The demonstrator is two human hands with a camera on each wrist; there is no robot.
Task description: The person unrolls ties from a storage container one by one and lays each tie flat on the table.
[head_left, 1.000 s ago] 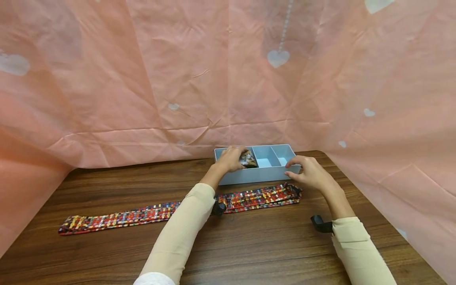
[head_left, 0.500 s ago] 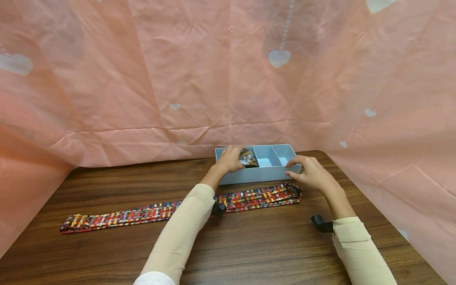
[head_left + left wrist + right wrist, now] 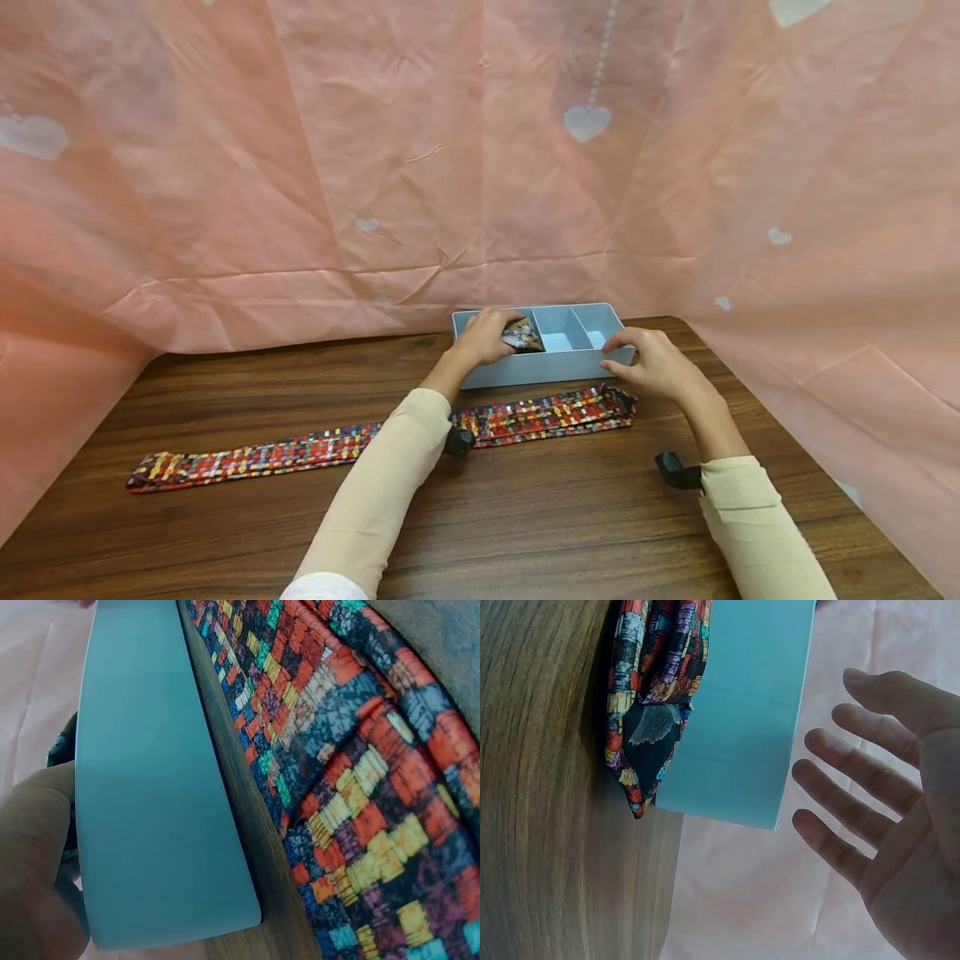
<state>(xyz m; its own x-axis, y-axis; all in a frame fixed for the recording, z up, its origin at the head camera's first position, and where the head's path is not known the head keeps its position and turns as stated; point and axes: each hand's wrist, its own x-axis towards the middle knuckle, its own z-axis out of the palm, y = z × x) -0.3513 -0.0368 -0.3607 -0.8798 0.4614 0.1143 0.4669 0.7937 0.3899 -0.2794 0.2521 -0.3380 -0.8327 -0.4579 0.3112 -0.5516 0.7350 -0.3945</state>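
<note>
My left hand (image 3: 483,337) reaches into the left part of a pale blue divided box (image 3: 547,368). Its thumb and fingers curve round a dark item with a brown and white pattern (image 3: 522,336); its kind cannot be made out. In the left wrist view the thumb (image 3: 37,825) bends over the box's rim, and most of the item is hidden. My right hand (image 3: 900,780) is by the box's right end, fingers spread and apart from the wall, holding nothing. A long folded strip of multicoloured checked cloth (image 3: 555,418) lies along the box's front, partly under the left forearm.
The box stands at the back of a brown wooden table (image 3: 570,517), against a pink curtain (image 3: 420,167) with white hearts. More pink curtain hangs at both sides. Each wrist carries a small black camera mount, such as the right one (image 3: 675,473).
The left fingers shift slightly over the patterned item, whose visible part changes shape a little. The right hand, the box and the checked cloth stay in place.
</note>
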